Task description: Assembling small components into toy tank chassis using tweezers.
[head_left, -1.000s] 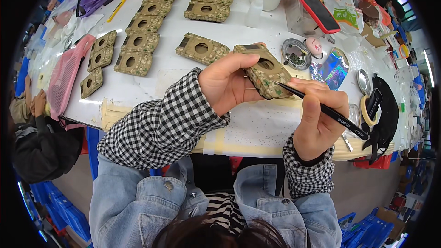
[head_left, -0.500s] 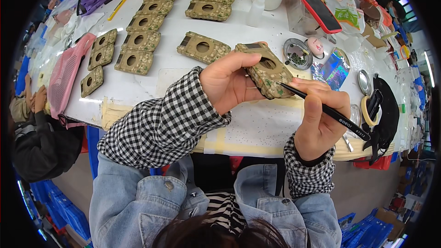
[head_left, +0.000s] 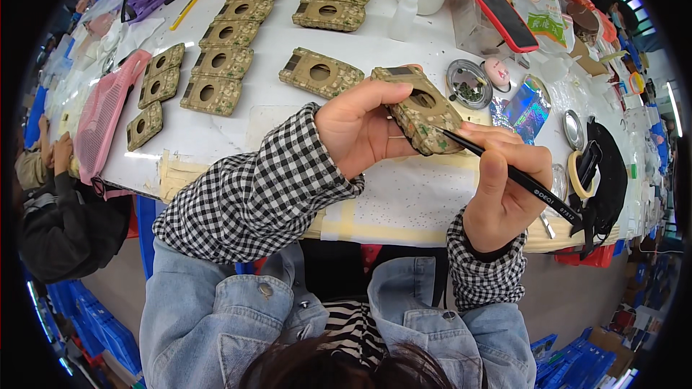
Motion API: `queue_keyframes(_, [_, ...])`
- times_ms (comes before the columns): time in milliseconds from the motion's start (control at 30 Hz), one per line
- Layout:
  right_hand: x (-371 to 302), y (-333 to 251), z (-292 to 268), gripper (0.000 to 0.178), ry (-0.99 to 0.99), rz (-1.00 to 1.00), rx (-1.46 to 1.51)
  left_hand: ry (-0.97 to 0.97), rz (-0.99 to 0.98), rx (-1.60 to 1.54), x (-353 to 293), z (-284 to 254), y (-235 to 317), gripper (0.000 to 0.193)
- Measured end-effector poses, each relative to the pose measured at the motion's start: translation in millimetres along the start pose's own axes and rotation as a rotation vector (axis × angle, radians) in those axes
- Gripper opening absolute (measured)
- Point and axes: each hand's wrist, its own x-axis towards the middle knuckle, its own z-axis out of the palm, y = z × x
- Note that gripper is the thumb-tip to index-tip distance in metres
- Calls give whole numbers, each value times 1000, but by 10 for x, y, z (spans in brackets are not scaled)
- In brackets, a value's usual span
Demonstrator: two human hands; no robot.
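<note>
My left hand grips a camouflage-patterned case with a round hole, above the table's near edge. My right hand pinches black tweezers, tip touching the case. At two o'clock lies a shiny holographic packet.

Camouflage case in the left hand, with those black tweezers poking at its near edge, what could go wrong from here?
The tweezers tip sits right at the edge of the camouflage case, so a slip could scratch its surface. The left hand holds the case above the table by its sides, so a push from the right hand might twist it loose. The small dish of parts nearby could get knocked.
</note>
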Motion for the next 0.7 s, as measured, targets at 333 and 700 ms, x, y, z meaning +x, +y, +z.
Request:
queue_keyframes(333, [-16,22,-23,11,-13,11,82,-6,1,4,-2,14,3,45])
queue_keyframes(700, [-11,22,-28,12,-34,-6,56,7,-11,-8,-6,10,2,44])
